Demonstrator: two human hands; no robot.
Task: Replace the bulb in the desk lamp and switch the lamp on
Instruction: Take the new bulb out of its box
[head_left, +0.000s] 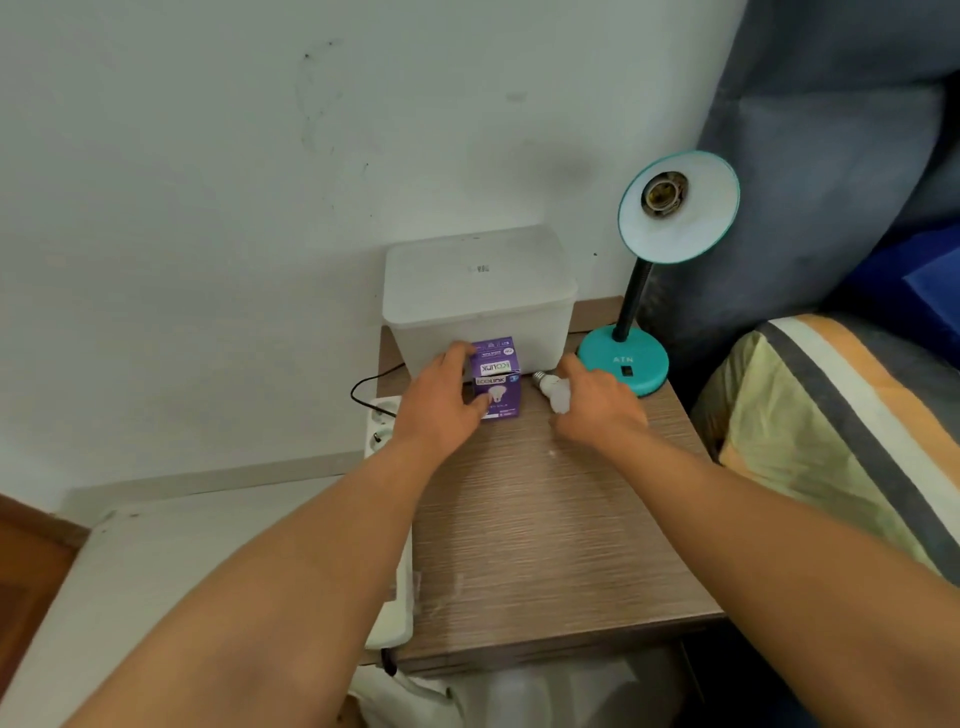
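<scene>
A teal desk lamp stands at the back right of the wooden bedside table. Its shade is tilted towards me and the socket inside holds no bulb. A purple bulb box stands on the table in front of a white container. My left hand wraps around the box's left side, thumb on its front. A white bulb lies on the table just right of the box, screw cap pointing back left. My right hand rests over it, fingers curled on the bulb.
A translucent white lidded container fills the back of the table against the wall. A white power strip with a black cable hangs off the table's left edge. A bed with a striped cover lies to the right.
</scene>
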